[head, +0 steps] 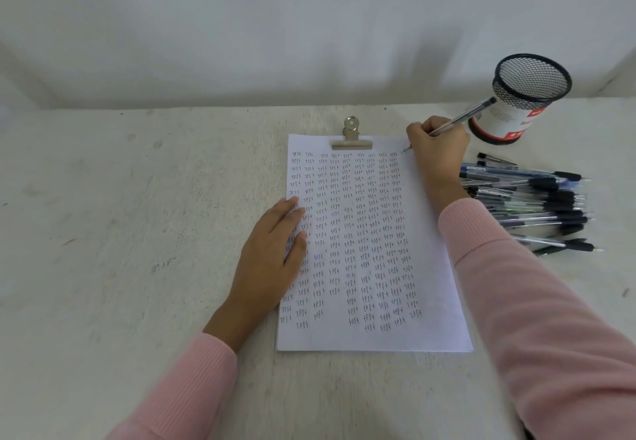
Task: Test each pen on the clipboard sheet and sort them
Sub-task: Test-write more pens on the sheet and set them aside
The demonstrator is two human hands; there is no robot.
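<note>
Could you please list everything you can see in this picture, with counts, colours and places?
sheet: one, white, covered in columns of handwritten "test", middle of the table.
clip: one, silver metal, on the sheet's top edge.
held pen: one, clear barrel with a dark cap end, tip at the sheet's top right corner.
pen pile: many, too overlapped to count, clear, blue and black, right of the sheet.
mesh cup: one, black with a white and red label, behind the pile.
table: one, whitish.
wall: pale grey, behind.
left hand: flat on the sheet's left edge.
right hand: grips the held pen.
sleeves: two, pink.
</note>
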